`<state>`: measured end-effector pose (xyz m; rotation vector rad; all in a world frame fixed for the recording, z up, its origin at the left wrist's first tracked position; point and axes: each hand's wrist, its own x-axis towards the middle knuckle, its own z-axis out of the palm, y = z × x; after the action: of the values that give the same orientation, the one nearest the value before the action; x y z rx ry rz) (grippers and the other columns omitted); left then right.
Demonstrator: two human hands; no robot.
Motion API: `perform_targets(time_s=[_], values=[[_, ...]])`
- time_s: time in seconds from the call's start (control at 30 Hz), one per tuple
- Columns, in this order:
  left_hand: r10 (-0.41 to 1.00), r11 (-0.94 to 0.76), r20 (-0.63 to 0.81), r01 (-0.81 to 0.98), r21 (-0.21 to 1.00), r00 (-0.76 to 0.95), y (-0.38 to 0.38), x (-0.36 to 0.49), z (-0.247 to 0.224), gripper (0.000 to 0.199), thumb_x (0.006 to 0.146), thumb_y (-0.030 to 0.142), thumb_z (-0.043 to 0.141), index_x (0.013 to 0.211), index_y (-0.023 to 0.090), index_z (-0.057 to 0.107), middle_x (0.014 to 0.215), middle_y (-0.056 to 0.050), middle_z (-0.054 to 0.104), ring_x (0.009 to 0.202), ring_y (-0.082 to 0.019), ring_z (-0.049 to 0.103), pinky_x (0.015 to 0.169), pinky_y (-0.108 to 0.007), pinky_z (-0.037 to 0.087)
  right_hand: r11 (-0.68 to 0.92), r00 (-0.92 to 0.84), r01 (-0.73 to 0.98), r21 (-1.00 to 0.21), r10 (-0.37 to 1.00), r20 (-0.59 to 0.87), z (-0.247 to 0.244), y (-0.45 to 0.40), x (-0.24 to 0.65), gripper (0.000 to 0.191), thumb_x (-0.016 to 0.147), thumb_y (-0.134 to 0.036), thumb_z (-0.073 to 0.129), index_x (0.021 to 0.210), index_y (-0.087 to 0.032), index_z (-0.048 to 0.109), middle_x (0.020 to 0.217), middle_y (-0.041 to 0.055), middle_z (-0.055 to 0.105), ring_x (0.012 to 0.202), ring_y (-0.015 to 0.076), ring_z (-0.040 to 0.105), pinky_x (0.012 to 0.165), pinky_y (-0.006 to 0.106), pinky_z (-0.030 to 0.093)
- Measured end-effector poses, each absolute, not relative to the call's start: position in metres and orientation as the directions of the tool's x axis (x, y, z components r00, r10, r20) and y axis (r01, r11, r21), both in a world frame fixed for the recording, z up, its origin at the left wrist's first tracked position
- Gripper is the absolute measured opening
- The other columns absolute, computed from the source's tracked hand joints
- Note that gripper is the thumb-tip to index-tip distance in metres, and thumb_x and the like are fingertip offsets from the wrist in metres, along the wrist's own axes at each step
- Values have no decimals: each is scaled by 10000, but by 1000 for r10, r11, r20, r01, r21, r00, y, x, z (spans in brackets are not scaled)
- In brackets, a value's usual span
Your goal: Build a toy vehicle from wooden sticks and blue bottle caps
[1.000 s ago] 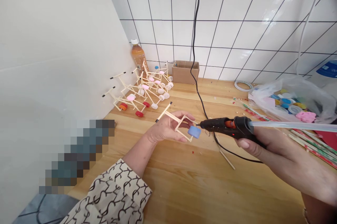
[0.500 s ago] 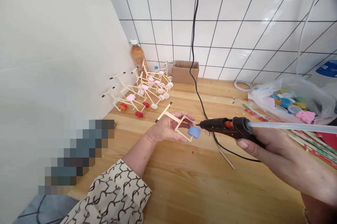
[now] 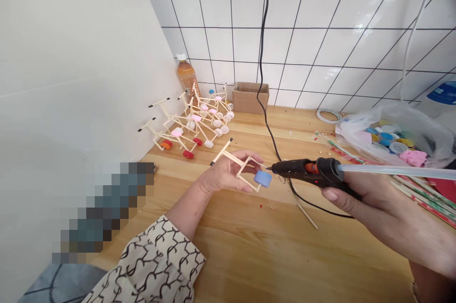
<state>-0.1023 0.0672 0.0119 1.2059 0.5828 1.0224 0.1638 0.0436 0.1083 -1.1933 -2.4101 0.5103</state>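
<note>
My left hand [image 3: 226, 175] is closed around a small stick frame [image 3: 244, 168], built of pale wooden sticks with a black-tipped crossbar at its upper left. A blue bottle cap [image 3: 262, 179] sits as a wheel at the frame's right end. My right hand [image 3: 370, 203] grips a black glue gun [image 3: 306, 171], and a long clear glue stick [image 3: 388, 170] runs out of its back. The gun's nozzle points left, right by the frame just above the blue cap; whether it touches cannot be made out. A small red light glows on the gun.
Several finished-looking stick models [image 3: 194, 120] with cap wheels stand at the back left, before an amber drink bottle [image 3: 187, 75]. Behind are a cardboard box [image 3: 251, 98] and a tape roll [image 3: 328, 116]. A bag of caps [image 3: 392, 137] lies right. A black cord [image 3: 270, 137] crosses the table.
The glue gun has shifted very slightly to the right, its nozzle still by the frame. My left hand and the stick frame have stayed in place.
</note>
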Motion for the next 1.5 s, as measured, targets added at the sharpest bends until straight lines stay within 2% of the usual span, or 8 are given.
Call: perform_targets(time_s=[0.23, 0.47, 0.7, 0.87, 1.13, 1.33, 1.5], values=[[871, 19, 140, -316, 948, 472, 67, -103, 11, 590, 467, 59, 826, 1008, 164, 618, 978, -63, 613, 945, -193, 585, 900, -374, 467, 598, -566, 644, -477, 792, 229, 112, 42, 164, 245, 850, -430, 468, 756, -259, 616, 566, -20, 578, 502, 165, 537, 441, 242, 434], [871, 15, 145, -321, 947, 469, 67, -102, 12, 581, 467, 59, 824, 1004, 165, 626, 999, -59, 611, 949, -194, 592, 907, -372, 464, 562, -563, 675, -478, 811, 159, 107, 43, 171, 278, 851, -472, 450, 824, -254, 621, 624, -11, 593, 542, 170, 548, 483, 253, 450], [866, 13, 148, -318, 948, 478, 67, -103, 12, 591, 472, 56, 821, 1016, 161, 615, 994, -70, 619, 958, -211, 601, 899, -383, 473, 523, -530, 678, -517, 835, 150, 110, 43, 165, 314, 832, -483, 446, 702, -246, 607, 568, 1, 562, 511, 178, 511, 457, 266, 436], [868, 6, 153, -317, 948, 473, 67, -102, 11, 592, 468, 55, 825, 1014, 159, 622, 1011, -76, 611, 950, -217, 602, 871, -371, 483, 541, -549, 655, -527, 820, 160, 110, 43, 163, 269, 864, -444, 433, 824, -256, 621, 645, -3, 610, 562, 173, 550, 491, 253, 447], [869, 1, 162, -329, 944, 468, 67, -102, 13, 595, 463, 40, 823, 1011, 163, 627, 979, -63, 619, 940, -201, 597, 896, -374, 470, 571, -561, 688, -447, 810, 172, 108, 43, 164, 323, 878, -443, 419, 674, -230, 552, 577, -7, 571, 516, 158, 535, 447, 240, 438], [870, 20, 142, -322, 947, 473, 67, -102, 14, 580, 467, 47, 822, 1002, 157, 626, 1003, -67, 605, 942, -204, 595, 893, -380, 468, 598, -583, 659, -457, 789, 193, 107, 42, 165, 274, 894, -415, 414, 792, -240, 598, 596, -21, 569, 524, 149, 529, 467, 232, 443], [866, 23, 147, -331, 943, 478, 67, -102, 12, 588, 470, 31, 813, 1012, 160, 625, 972, -62, 616, 949, -197, 587, 901, -373, 461, 621, -586, 639, -454, 775, 237, 105, 43, 165, 310, 887, -415, 433, 646, -237, 510, 587, -22, 583, 509, 141, 545, 438, 219, 434]])
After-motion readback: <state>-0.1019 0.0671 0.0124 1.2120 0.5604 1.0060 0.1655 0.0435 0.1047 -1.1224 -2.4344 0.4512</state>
